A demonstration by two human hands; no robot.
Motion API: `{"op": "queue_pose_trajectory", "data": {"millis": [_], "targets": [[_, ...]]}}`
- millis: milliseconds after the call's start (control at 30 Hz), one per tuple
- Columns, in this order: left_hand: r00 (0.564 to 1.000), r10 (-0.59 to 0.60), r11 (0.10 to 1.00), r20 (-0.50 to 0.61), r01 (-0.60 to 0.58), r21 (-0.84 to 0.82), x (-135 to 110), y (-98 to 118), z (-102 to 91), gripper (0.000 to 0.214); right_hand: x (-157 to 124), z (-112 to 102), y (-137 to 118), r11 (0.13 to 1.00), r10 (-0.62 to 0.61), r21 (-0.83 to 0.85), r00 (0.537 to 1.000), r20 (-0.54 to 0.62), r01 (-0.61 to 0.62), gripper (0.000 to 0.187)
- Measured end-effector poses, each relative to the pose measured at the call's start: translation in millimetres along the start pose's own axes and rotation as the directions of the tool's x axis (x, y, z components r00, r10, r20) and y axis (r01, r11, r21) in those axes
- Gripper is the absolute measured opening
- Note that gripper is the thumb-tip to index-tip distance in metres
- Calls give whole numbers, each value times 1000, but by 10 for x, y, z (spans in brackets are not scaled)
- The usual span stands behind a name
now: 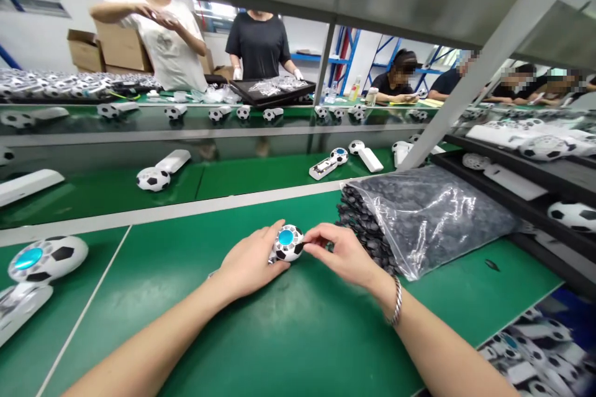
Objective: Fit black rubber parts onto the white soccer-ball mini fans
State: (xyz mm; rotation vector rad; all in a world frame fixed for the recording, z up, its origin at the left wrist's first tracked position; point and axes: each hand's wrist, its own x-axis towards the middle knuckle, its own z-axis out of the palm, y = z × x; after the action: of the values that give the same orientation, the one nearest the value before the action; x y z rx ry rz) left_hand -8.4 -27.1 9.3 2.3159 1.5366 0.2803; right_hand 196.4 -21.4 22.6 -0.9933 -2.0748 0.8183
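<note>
A small football-patterned head piece (288,243), black and white with a round blue button on top, sits between my hands just above the green bench mat (233,335). My left hand (251,262) cups its left side, and a bit of silver part shows under it. My right hand (338,254) pinches its right side with thumb and fingertips. A bulging clear plastic bag of small dark grey pieces (428,223) lies just beyond my right hand, with some pieces spilled at its left end.
A larger football-patterned unit (46,258) and a white handle (23,307) lie to the left. Football heads and white handles (172,164) sit on a green belt ahead. Black shelves (512,180) hold more parts at right. Co-workers stand and sit beyond the belt.
</note>
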Motion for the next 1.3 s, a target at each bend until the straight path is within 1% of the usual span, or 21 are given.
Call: {"op": "queue_pose_trajectory", "data": {"millis": [67,167,233,300,333,367,400,433,500,533,567,600,667,700,733,767,833,900,967,1100,1300], "targets": [[1000,-27,1000,1,27,-13,8,-18,-16,70,-14,26,23,1000,-5,19,999,38,4,9],[1000,-12,998,25,14,-54,2,-26,-49,71,-4,58,40,999,-36,20,998,46,35,9],[1000,-16,1000,7,16,-8,-13,-21,-84,70,10,63,57,998,-39,45,999,-3,39,8],[998,-53,994,-38,56,92,-33,-26,-137,72,22,57,87,996,-14,91,997,-72,20,7],[997,-69,990,-41,74,119,-44,-38,-171,76,27,53,106,993,4,115,995,-102,8,7],[997,-81,990,-14,82,113,-56,-56,-210,81,30,51,126,991,24,137,992,-125,-6,8],[995,-85,994,48,81,74,-68,-78,-250,86,32,51,146,987,47,156,989,-139,-25,9],[987,-75,997,142,74,14,-79,-101,-288,89,33,53,164,984,72,171,987,-146,-47,10],[949,-21,994,315,54,-98,-99,-131,-344,82,34,62,190,977,121,192,982,-147,-91,11],[934,3,992,357,42,-116,-106,-132,-357,72,33,67,198,973,141,202,979,-146,-110,12],[936,7,995,352,29,-98,-109,-122,-357,61,33,72,201,970,156,211,977,-144,-124,12],[953,-10,999,302,24,-42,-109,-103,-347,53,33,76,199,967,167,217,976,-143,-134,13],[991,-76,991,113,62,122,-97,-57,-306,47,30,80,187,966,172,217,974,-145,-138,13],[995,-101,978,25,94,185,-85,-38,-281,49,28,81,177,969,166,207,975,-144,-135,12],[993,-113,970,-31,117,212,-71,-27,-256,52,24,83,167,974,153,190,978,-141,-125,12],[992,-113,973,-47,120,198,-57,-26,-234,56,21,88,156,980,132,167,982,-134,-109,11],[996,-86,993,-14,86,83,-29,-47,-196,63,12,106,137,992,61,119,992,-107,-48,8],[999,-47,998,9,47,-37,-8,-81,-168,65,2,140,123,996,-14,87,997,-78,21,6],[1000,-22,995,6,22,-95,5,-106,-146,67,-8,184,112,996,-58,67,997,-59,62,5],[1000,-13,995,0,12,-102,10,-97,-118,70,-16,284,97,997,-71,35,996,-47,72,5],[999,-29,998,-29,28,-60,0,-62,-105,67,7,362,100,999,-16,30,995,-100,20,6]]}}
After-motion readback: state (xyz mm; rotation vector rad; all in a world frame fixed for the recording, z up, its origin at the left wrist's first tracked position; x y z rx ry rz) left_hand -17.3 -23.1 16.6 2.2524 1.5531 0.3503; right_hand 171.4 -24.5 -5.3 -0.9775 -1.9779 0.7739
